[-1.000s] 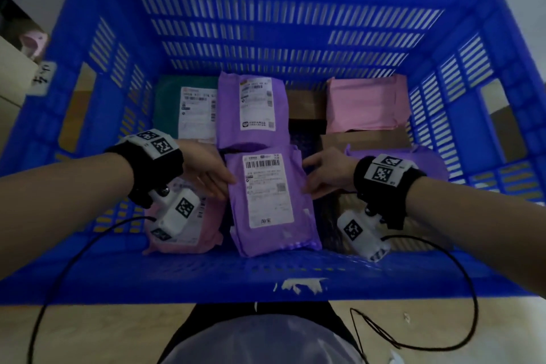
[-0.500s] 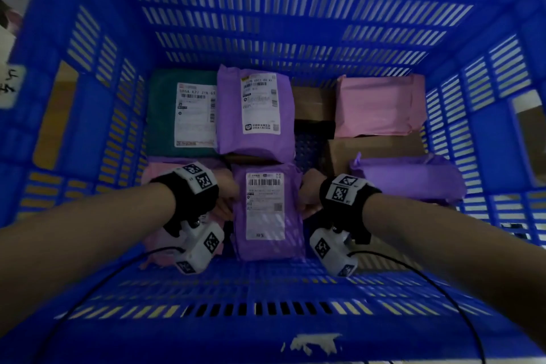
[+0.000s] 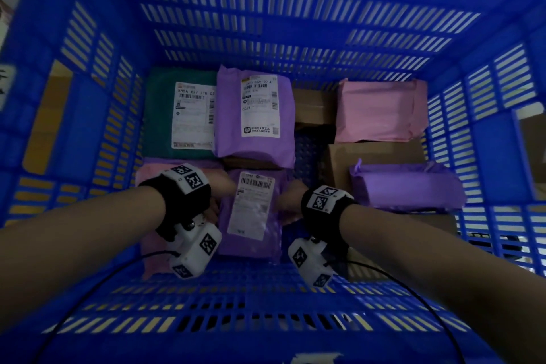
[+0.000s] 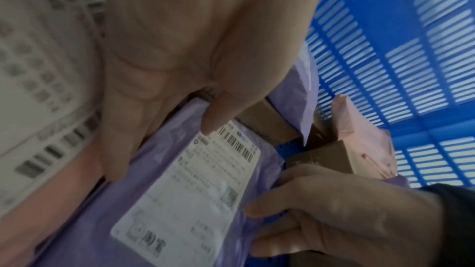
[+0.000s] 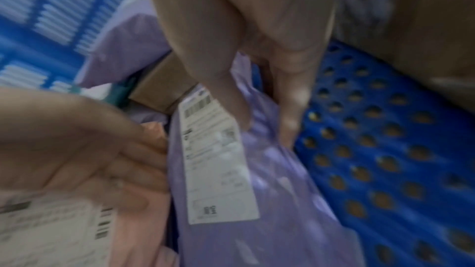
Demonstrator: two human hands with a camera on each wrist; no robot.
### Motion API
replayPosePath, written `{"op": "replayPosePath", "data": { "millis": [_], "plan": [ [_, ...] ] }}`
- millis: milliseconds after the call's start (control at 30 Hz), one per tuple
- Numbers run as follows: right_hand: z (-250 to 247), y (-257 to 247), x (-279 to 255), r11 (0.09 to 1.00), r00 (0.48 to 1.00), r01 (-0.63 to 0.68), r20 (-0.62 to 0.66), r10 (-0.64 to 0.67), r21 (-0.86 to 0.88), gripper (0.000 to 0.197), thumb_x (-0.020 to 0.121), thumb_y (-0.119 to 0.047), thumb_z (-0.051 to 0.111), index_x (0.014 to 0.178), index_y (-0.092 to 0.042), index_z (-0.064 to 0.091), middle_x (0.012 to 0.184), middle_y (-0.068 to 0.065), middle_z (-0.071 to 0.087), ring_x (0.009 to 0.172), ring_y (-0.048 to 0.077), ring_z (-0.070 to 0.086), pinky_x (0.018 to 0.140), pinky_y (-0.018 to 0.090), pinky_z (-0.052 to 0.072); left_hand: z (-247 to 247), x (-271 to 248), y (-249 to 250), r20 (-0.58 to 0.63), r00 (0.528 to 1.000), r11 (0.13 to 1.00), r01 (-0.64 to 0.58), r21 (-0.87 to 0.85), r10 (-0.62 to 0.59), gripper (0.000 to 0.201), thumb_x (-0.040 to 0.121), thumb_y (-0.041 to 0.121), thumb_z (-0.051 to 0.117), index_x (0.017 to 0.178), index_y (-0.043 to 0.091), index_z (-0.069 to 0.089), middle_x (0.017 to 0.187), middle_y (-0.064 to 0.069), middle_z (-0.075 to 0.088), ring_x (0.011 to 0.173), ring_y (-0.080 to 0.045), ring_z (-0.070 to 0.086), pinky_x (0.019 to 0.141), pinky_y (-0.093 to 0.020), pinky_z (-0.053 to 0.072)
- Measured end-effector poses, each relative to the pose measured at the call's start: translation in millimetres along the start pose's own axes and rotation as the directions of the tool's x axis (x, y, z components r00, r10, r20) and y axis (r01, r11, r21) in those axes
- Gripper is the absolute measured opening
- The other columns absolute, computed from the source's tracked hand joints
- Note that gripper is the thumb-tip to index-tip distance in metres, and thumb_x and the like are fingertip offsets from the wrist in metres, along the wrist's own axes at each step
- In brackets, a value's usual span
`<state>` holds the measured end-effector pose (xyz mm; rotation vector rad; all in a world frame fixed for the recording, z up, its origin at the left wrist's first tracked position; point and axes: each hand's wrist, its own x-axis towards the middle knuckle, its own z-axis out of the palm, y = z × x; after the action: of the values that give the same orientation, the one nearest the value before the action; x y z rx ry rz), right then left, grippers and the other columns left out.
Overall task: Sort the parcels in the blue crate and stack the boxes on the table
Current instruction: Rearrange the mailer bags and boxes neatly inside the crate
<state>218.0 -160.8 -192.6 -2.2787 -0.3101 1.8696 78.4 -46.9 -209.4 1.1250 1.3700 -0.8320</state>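
In the blue crate, a purple parcel with a white label lies at the front middle of the floor. My left hand holds its left edge, thumb on the label's top corner and fingers down between it and a pink parcel. My right hand pinches its right edge, thumb on top and fingers under the edge. In the wrist views the left hand and the right hand both close round this purple parcel. Brown boxes sit deeper in the crate.
At the back lie a green parcel, another purple parcel, a brown box and a pink parcel. A third purple parcel rests on boxes at the right. Crate walls stand close on all sides.
My head has moved forward over the crate. Both hands have slid from lightly touching the purple parcel's sides to holding its edges, thumbs on top.
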Motion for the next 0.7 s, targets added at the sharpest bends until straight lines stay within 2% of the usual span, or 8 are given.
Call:
{"op": "replayPosePath", "data": {
  "millis": [100,167,267,367,433,533,600,700],
  "plan": [
    [0,-13,-12,0.994,0.999,-0.001,0.036,0.005,-0.113,0.02,0.082,-0.005,0.068,0.093,-0.003,0.051,0.082,0.012,0.05,0.073,0.032,0.059,0.07,0.049,0.055,-4,-23,11,-0.004,0.998,0.998,-0.058,-0.013,0.058,0.03,0.093,0.013,0.05,0.113,-0.01,0.05,0.092,-0.026,0.055,0.077,-0.035,0.059,0.08,-0.049,0.05],
    [-10,-23,-25,0.989,0.999,0.015,0.05,-0.008,-0.146,0.024,0.086,-0.009,0.065,0.103,-0.002,0.05,0.09,0.017,0.051,0.079,0.038,0.062,0.067,0.049,0.056,-8,-45,21,-0.01,0.993,0.993,-0.12,0.022,0.12,0.016,0.094,0.012,0.05,0.095,-0.004,0.052,0.077,-0.019,0.053,0.063,-0.029,0.055,0.069,-0.042,0.051],
    [-29,-34,-50,0.964,0.993,0.122,0.027,-0.119,-0.235,0.015,0.087,-0.015,0.063,0.083,-0.002,0.055,0.074,0.012,0.056,0.048,0.022,0.06,0.042,0.028,0.053,-17,-82,40,0.075,0.967,0.97,-0.244,-0.005,0.244,0.022,0.096,0.018,0.051,0.105,-0.001,0.057,0.084,-0.013,0.064,0.068,-0.025,0.059,0.07,-0.037,0.051],
    [-52,-39,-78,0.957,0.975,0.219,0.015,-0.22,-0.188,0.01,0.089,-0.013,0.059,0.091,-0.004,0.056,0.07,0.009,0.059,0.043,0.017,0.06,0.045,0.023,0.052,-21,-112,70,0.051,0.887,0.888,-0.455,-0.068,0.459,0.022,0.098,0.022,0.049,0.112,0.007,0.057,0.097,-0.009,0.065,0.082,-0.024,0.063,0.073,-0.032,0.053],
    [-73,-37,-93,0.949,0.951,0.304,-0.031,-0.308,-0.084,0.008,0.091,-0.013,0.056,0.096,-0.007,0.057,0.074,0.008,0.062,0.043,0.011,0.061,0.047,0.02,0.052,-18,-126,93,0.011,0.818,0.812,-0.569,-0.129,0.575,0.021,0.098,0.022,0.049,0.11,0.007,0.058,0.097,-0.01,0.065,0.081,-0.022,0.064,0.066,-0.028,0.056],
    [-113,-29,-112,0.903,0.897,0.422,-0.183,-0.402,0.084,0.009,0.093,-0.013,0.054,0.087,-0.008,0.059,0.073,0.008,0.061,0.042,0.008,0.059,0.043,0.015,0.048,-6,-134,128,0.012,0.766,0.74,-0.616,-0.269,0.643,0.017,0.099,0.018,0.044,0.102,0.011,0.059,0.088,-0.009,0.067,0.073,-0.018,0.067,0.065,-0.025,0.055],
    [-142,-23,-112,0.858,0.841,0.482,-0.37,-0.396,0.176,0.005,0.092,-0.009,0.055,0.091,-0.006,0.059,0.076,0.01,0.058,0.055,0.015,0.058,0.05,0.019,0.045,8,-131,150,0.003,0.75,0.703,-0.618,-0.352,0.661,0.021,0.1,0.016,0.038,0.1,0.012,0.058,0.084,-0.008,0.068,0.072,-0.018,0.068,0.068,-0.026,0.055],
    [-182,-11,-97,0.856,0.717,0.513,-0.578,-0.39,0.058,0.038,0.088,-0.007,0.062,0.123,0.0,0.053,0.103,0.016,0.058,0.091,0.025,0.057,0.066,0.023,0.043,34,-124,174,-0.089,0.758,0.702,-0.636,-0.322,0.646,0.023,0.098,0.011,0.039,0.086,0.019,0.058,0.084,-0.005,0.06,0.074,-0.017,0.058,0.071,-0.026,0.047]
  ]
}}
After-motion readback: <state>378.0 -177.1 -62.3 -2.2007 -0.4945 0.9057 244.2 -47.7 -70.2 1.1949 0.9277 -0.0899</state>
